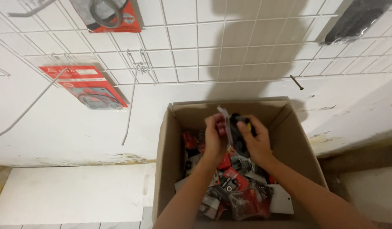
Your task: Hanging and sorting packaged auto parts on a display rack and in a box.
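Note:
Both my hands are raised over an open cardboard box (164, 169) that stands against a white wall. My left hand (214, 135) pinches a clear plastic blister pack (226, 123) with a red card by its left edge. My right hand (255, 138) grips the same pack from the right, fingers wrapped around the black part (238, 127) inside it. The pack stands nearly edge-on to me. Below my hands the box holds several more red and black packaged parts (236, 186).
A white wire grid panel (229, 51) hangs on the wall with long metal hooks (132, 101). Red packaged items hang at upper left (113, 15) and left (88, 87). A black packet (357, 19) hangs at upper right. White floor tiles (73, 195) lie left of the box.

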